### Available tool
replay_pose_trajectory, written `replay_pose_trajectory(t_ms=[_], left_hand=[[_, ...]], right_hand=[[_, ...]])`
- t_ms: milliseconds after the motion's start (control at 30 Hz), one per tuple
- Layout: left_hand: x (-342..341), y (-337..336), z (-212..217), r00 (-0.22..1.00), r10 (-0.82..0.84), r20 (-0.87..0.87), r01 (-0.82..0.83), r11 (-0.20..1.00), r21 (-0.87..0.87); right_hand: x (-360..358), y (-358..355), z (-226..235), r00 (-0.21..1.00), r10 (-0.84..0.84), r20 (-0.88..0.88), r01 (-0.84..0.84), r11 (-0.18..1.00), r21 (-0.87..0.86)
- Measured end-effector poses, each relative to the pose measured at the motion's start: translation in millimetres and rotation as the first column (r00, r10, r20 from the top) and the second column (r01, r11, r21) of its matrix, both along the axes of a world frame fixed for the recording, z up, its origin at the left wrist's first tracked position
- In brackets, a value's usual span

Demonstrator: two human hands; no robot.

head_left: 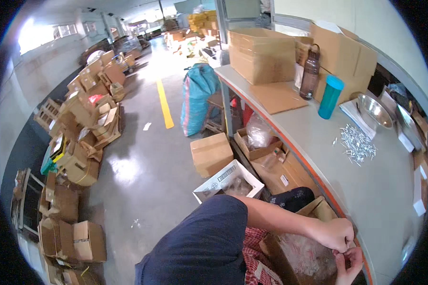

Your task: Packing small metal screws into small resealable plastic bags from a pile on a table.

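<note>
My left hand (pixel 336 233) reaches across from the dark sleeve, its fingers curled closed. Close against its fingertips is my right hand (pixel 350 264), thumb and fingers bent in a pinch. Whatever lies between the fingers is too small or hidden to make out. Both hands are at the table's orange-red front edge, above an open cardboard box (pixel 277 254) of thin clear plastic bags (pixel 306 254). On the grey tabletop (pixel 366 194), beyond the hands, lies a loose pile of small silvery metal pieces (pixel 357 144), which look like rivets or screws.
A metal bowl (pixel 374 111), a teal bottle (pixel 331 97), a dark bottle (pixel 310 73) and a large carton (pixel 261 56) stand on the table. On the floor are a white box (pixel 209 185), a brown carton (pixel 211 154) and a blue sack (pixel 197 99). Cartons (pixel 81 156) line the left wall.
</note>
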State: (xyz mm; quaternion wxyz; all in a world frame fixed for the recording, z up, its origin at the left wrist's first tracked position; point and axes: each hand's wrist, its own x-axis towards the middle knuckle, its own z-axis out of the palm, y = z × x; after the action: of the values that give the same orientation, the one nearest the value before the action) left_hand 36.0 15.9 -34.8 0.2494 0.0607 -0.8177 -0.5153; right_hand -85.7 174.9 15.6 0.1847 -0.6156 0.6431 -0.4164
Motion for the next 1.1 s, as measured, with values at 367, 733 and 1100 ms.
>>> replay_pose_trajectory(t_ms=[367, 733, 1100], left_hand=[[3.8, 18.9, 11.0, 0.958, 0.176, -0.228, -0.172, 0.984, 0.039], [26.1, 3.4, 36.9, 0.996, 0.042, 0.084, -0.064, 0.954, 0.291], [26.7, 8.7, 31.6, 0.995, 0.045, 0.086, -0.073, 0.926, 0.37]], right_hand=[[-3.9, 21.8, -17.9, 0.915, -0.242, 0.323, 0.249, 0.968, 0.018], [13.4, -5.1, -6.3, 0.835, -0.237, 0.497, 0.259, 0.966, 0.026], [11.3, -1.5, -12.4, 0.843, -0.217, 0.491, 0.232, 0.972, 0.031]])
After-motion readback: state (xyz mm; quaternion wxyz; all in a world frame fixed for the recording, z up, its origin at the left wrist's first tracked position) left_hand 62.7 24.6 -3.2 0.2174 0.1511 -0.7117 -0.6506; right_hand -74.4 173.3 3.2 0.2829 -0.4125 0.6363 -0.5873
